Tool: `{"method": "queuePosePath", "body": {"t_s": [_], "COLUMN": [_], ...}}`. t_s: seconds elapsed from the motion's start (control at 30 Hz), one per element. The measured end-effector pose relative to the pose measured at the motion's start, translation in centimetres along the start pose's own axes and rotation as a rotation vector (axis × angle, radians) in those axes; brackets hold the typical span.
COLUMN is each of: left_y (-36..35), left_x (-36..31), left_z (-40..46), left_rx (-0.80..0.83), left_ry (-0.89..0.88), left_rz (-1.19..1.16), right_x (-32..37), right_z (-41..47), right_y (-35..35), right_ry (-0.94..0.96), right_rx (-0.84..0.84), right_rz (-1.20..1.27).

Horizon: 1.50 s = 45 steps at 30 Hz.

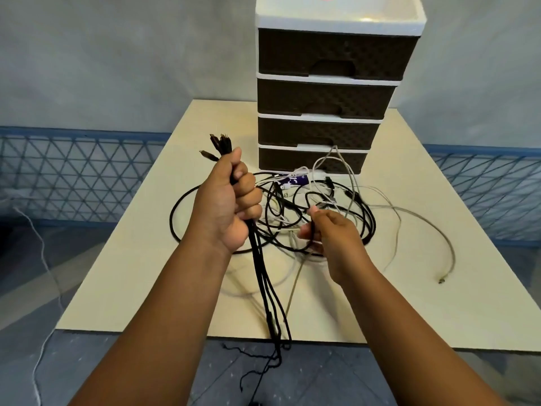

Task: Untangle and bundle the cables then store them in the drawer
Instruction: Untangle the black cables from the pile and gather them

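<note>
A person's left hand (231,200) is clenched in a fist around a gathered bunch of black cables (263,276), plug ends (218,145) sprouting above the thumb and the strands hanging near-vertical from the heel of the hand, past the near edge of the counter (439,303) toward the floor. The right hand (325,234), lower and nearer the heap, pinches a single black strand between thumb and curled fingers where it rises out of the tangle (307,212). That tangle, black loops knotted with pale grey and white leads, lies on the counter just beyond both hands and directly before the bottom drawer (311,159) of a four-drawer chest (328,95); all four drawers look closed, though a white lead loops up across the lowest front. One grey cable (424,230) sweeps out to the right, its plug resting well apart from the heap. The move ahead appears to turn on the line between the hands: the pinched strand runs away from the right hand into the pile, while the held bunch stands upright to its left, so the strand would likely need drawing up and across to join the fist. The knotting could snag. Untangling appears at an early stage; bundling and storing remain.
</note>
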<state>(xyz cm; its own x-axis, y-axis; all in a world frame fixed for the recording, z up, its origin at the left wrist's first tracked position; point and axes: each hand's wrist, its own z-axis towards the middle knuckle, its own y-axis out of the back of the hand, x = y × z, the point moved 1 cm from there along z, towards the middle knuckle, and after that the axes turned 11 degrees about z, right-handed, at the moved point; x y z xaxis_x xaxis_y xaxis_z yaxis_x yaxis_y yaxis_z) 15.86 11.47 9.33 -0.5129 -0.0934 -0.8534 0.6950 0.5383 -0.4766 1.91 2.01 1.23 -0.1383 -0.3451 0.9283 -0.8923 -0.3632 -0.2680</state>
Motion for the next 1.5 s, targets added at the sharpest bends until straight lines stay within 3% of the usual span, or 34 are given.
{"method": "queuePosePath", "body": {"t_s": [0.1, 0.17, 0.27, 0.37, 0.67, 0.97, 1.1, 1.2, 1.4, 1.5], "left_y": [0.2, 0.2, 0.0, 0.2, 0.9, -0.2, -0.2, -0.2, 0.9, 2.0], "left_x": [0.3, 0.7, 1.3, 1.7, 1.6, 0.5, -0.4, -2.1, -5.5, -6.2], "left_z": [0.5, 0.9, 1.1, 1.4, 1.6, 0.4, -0.4, -1.3, -2.6, -3.0], "left_rx": [0.013, 0.032, 0.043, 0.022, -0.083, 0.017, 0.130, 0.234, 0.450, 0.412], "left_ry": [0.072, 0.123, 0.161, 0.124, -0.039, -0.122, -0.126, -0.158, -0.198, -0.213], "left_rz": [0.074, 0.161, 0.276, 0.297, 0.241, 0.242, -0.001, -0.183, -0.293, -0.278], "right_x": [1.6, 2.4, 1.6, 0.1, -1.5, -0.2, -0.9, -1.2, -1.5, 1.9], "right_z": [-0.8, -2.3, -4.6, -5.5, -7.2, -7.1, -8.0, -7.5, -1.5, 0.9], "right_y": [-1.7, -3.2, -4.9, -4.6, -2.2, -1.8, -2.4, -1.9, 1.7, 1.8], "right_ry": [0.273, 0.407, 0.436, 0.474, 0.275, 0.196, 0.220, 0.303, 0.525, 0.450], "right_rx": [0.001, 0.106, 0.286, 0.269, 0.449, 0.556, 0.620, 0.544, 0.225, -0.009], "right_rz": [0.010, 0.006, -0.044, -0.118, -0.176, -0.182, -0.281, -0.497, -0.865, -0.856]}}
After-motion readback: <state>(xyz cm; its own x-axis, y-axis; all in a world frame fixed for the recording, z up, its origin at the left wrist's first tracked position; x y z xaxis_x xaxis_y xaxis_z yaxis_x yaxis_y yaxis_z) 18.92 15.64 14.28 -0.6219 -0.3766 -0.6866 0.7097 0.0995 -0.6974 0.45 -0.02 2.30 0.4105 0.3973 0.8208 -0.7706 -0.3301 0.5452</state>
